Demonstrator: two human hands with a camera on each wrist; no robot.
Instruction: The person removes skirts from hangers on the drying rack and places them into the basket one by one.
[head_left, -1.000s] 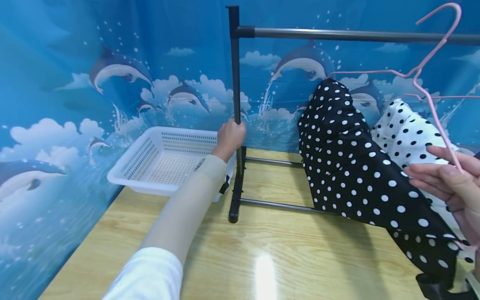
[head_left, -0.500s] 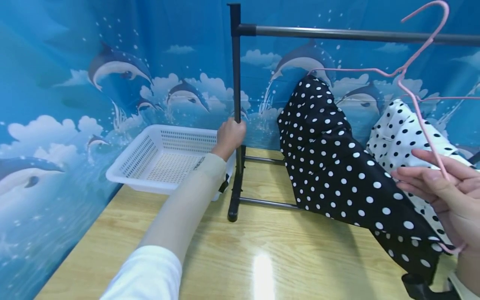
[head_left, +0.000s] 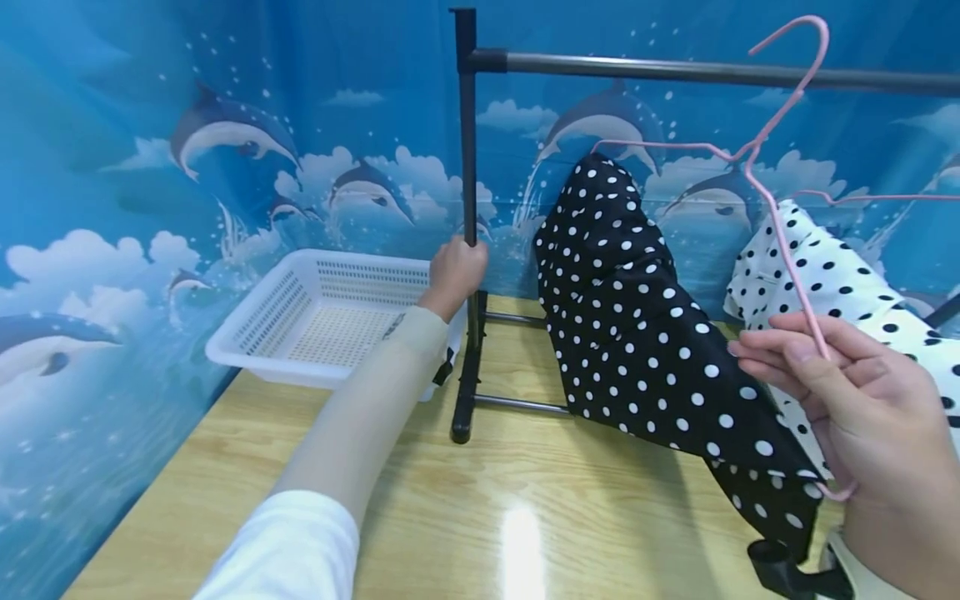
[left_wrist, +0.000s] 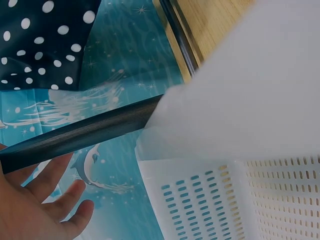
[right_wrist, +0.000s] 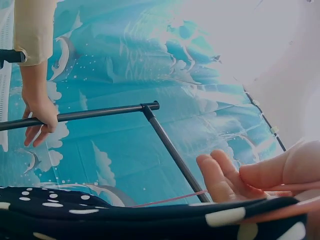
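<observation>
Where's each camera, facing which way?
Head: on head, forward and down at black polka-dot garment, white basket; left hand, right hand show.
Left wrist: worn there, past rack post to white basket; left hand shows.
Right wrist: worn there, across to rack post; both hands show.
Shared: head and right wrist show left hand gripping rack post.
</observation>
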